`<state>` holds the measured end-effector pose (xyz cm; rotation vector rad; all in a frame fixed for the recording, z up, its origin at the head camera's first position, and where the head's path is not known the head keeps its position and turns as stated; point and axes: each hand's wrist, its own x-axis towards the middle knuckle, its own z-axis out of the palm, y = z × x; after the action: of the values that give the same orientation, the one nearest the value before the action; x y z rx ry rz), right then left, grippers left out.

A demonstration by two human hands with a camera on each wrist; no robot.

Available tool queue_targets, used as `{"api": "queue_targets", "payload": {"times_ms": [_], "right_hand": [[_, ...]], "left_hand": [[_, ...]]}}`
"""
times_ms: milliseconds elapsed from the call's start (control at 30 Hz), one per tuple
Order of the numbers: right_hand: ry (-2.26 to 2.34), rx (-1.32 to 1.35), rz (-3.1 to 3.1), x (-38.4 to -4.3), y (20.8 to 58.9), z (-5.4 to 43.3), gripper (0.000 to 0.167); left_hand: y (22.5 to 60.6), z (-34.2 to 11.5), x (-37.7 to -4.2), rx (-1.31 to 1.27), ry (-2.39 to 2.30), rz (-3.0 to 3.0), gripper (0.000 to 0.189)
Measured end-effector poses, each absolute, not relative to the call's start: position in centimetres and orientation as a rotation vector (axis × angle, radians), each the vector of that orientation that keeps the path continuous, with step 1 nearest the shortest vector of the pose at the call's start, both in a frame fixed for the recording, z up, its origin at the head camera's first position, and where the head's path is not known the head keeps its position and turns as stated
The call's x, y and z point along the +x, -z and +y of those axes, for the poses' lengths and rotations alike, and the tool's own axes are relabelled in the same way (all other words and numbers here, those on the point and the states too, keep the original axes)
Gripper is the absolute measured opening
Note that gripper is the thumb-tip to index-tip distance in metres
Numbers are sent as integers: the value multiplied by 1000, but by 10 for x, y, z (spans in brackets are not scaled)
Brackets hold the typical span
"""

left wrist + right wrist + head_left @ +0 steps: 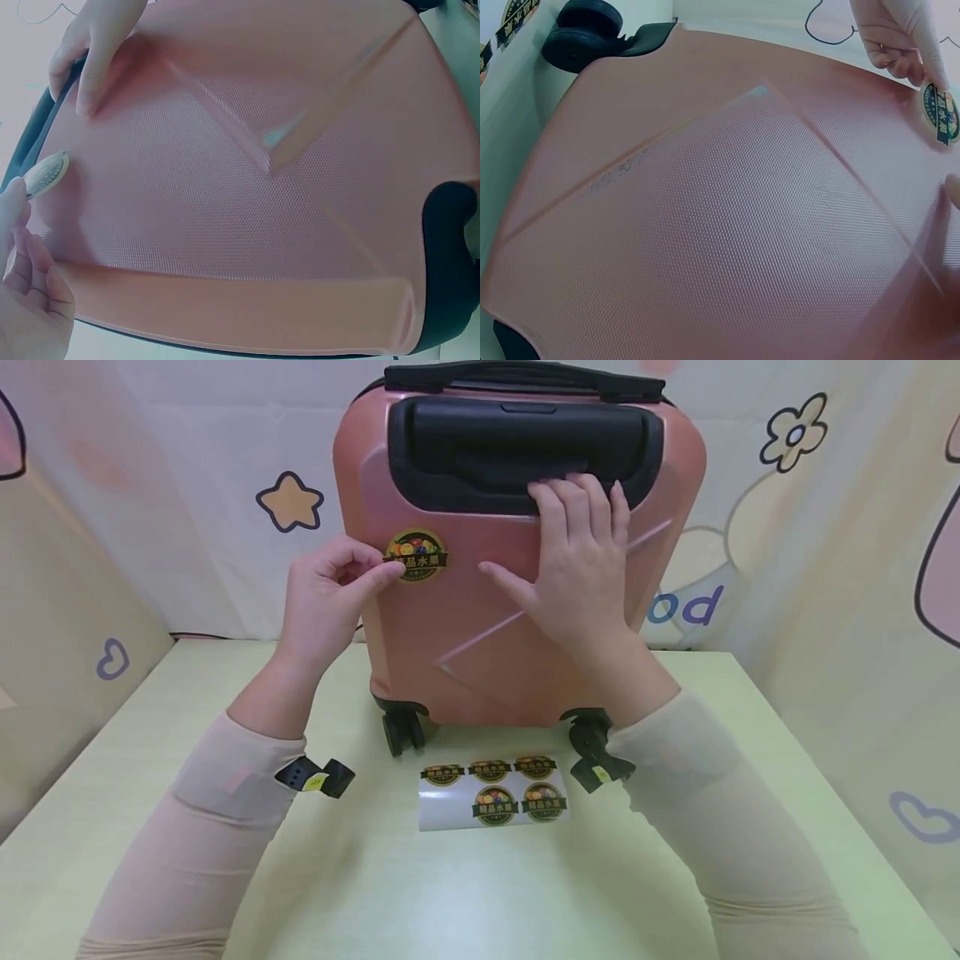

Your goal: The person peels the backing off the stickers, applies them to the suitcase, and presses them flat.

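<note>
A pink suitcase [480, 635] stands upright on the table, its black handle recess [517, 452] near the top. My left hand [322, 589] pinches the left edge of a round black-and-gold fruit sticker [420, 560] between thumb and fingertips, at the upper left of the suitcase front. From the left wrist view, the sticker [46, 174] looks tilted off the shell, with a gap on one side. My right hand [581, 560] rests on the suitcase, fingertips at the lower rim of the recess and thumb spread left; it holds nothing.
A white sheet [442, 806] with several of the same stickers lies on the table in front of the suitcase. Black wheels [403, 731] touch the tabletop [360, 885]. Behind hangs a patterned curtain [210, 527].
</note>
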<state>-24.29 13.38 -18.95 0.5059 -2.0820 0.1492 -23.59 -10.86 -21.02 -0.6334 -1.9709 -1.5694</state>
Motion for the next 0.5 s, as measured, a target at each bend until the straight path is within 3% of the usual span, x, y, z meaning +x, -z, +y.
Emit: {"api": "queue_targets", "payload": {"times_ms": [500], "right_hand": [[-126,544,-1989,-248,193,135,80]], "left_hand": [[206,-106,-239,-604,1545,-1976,20]]}}
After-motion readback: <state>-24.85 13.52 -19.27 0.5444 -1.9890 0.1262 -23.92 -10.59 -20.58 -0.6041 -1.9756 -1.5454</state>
